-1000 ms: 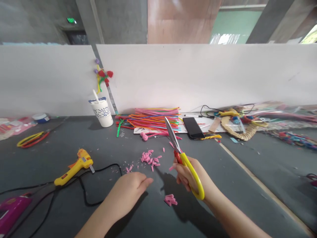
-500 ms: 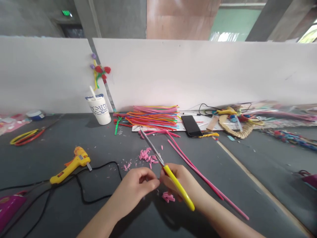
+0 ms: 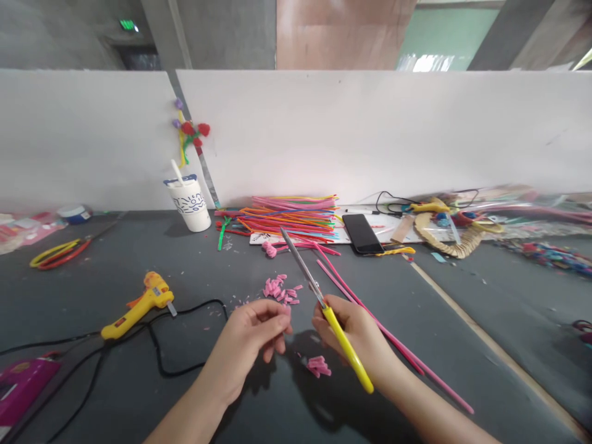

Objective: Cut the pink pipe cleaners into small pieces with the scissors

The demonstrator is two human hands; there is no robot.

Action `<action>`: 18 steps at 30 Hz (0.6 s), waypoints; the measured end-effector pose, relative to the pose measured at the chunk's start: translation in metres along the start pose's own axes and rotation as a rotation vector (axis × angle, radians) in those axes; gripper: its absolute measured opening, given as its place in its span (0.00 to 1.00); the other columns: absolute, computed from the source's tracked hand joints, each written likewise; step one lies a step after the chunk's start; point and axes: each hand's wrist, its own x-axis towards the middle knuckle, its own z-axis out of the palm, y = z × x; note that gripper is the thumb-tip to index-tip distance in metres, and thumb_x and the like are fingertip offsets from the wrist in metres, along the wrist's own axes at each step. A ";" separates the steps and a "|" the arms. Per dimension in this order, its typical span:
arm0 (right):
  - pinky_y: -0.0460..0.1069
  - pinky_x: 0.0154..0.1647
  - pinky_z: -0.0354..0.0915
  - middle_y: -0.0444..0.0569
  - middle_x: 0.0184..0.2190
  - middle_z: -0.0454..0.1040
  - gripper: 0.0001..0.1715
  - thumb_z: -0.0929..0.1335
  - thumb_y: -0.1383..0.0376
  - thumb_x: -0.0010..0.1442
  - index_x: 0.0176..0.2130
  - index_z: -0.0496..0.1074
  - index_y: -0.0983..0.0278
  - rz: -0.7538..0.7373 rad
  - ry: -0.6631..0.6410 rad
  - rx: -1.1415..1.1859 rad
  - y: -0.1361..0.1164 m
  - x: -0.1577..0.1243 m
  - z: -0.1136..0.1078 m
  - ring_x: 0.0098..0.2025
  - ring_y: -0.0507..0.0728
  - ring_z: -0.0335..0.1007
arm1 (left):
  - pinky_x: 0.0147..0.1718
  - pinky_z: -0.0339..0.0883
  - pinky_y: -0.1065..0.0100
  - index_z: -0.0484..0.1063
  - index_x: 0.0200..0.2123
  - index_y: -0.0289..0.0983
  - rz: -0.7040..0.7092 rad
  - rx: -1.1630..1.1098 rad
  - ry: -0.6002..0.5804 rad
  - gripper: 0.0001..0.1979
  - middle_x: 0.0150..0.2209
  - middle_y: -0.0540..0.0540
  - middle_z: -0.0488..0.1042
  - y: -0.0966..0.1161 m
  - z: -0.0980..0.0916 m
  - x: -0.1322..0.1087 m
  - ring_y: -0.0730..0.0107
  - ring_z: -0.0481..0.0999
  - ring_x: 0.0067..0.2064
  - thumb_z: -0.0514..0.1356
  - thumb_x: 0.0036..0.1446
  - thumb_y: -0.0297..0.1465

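Note:
My right hand (image 3: 349, 327) holds yellow-handled scissors (image 3: 345, 345), their blades pointing up and away to the left. Between the thumb and fingers of my left hand (image 3: 256, 333) is a short pink pipe cleaner piece (image 3: 287, 310), only its tip showing. Beyond the left hand lies a loose pile of cut pink pieces (image 3: 277, 288). A smaller cluster of pink pieces (image 3: 318, 365) sits below and between the hands. Two long pink pipe cleaners (image 3: 393, 339) stretch along the table to the right of the scissors, partly behind my right hand.
A yellow glue gun (image 3: 139, 305) with a black cord (image 3: 158, 351) lies at left. At the back stand a white cup (image 3: 190, 206), a heap of coloured pipe cleaners (image 3: 291, 216) and a black phone (image 3: 362, 234). More scissors (image 3: 60, 254) rest at far left.
My hands have moved apart, the right one with the scissors shifting right. The left hand has drawn slightly left and up, with the pink piece now showing at its fingertips.

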 end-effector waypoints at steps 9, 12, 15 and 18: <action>0.44 0.20 0.48 0.42 0.21 0.67 0.07 0.61 0.60 0.54 0.30 0.57 0.61 -0.262 -0.043 -0.591 0.004 -0.008 0.005 0.19 0.51 0.60 | 0.18 0.62 0.81 0.72 0.26 0.33 0.172 -0.402 0.136 0.01 0.22 0.51 0.72 0.014 -0.016 -0.001 0.81 0.68 0.21 0.61 0.47 0.25; 0.46 0.20 0.45 0.44 0.19 0.68 0.07 0.59 0.60 0.56 0.32 0.58 0.62 -0.338 -0.032 -0.758 0.009 -0.007 0.007 0.19 0.53 0.62 | 0.20 0.63 0.81 0.73 0.26 0.34 0.214 -0.457 0.153 0.01 0.22 0.51 0.72 0.015 -0.017 -0.001 0.81 0.69 0.22 0.62 0.47 0.23; 0.47 0.20 0.44 0.45 0.19 0.70 0.10 0.58 0.58 0.57 0.33 0.59 0.63 -0.414 -0.011 -0.840 0.013 -0.007 0.009 0.19 0.55 0.64 | 0.20 0.63 0.82 0.73 0.26 0.34 0.231 -0.487 0.147 0.01 0.22 0.51 0.72 0.015 -0.017 -0.001 0.82 0.69 0.22 0.62 0.47 0.23; 0.47 0.20 0.44 0.45 0.19 0.70 0.11 0.58 0.58 0.56 0.33 0.59 0.63 -0.448 0.011 -0.873 0.014 -0.008 0.011 0.19 0.55 0.65 | 0.19 0.62 0.82 0.72 0.25 0.34 0.237 -0.508 0.133 0.02 0.22 0.52 0.71 0.015 -0.017 -0.002 0.82 0.68 0.21 0.62 0.47 0.23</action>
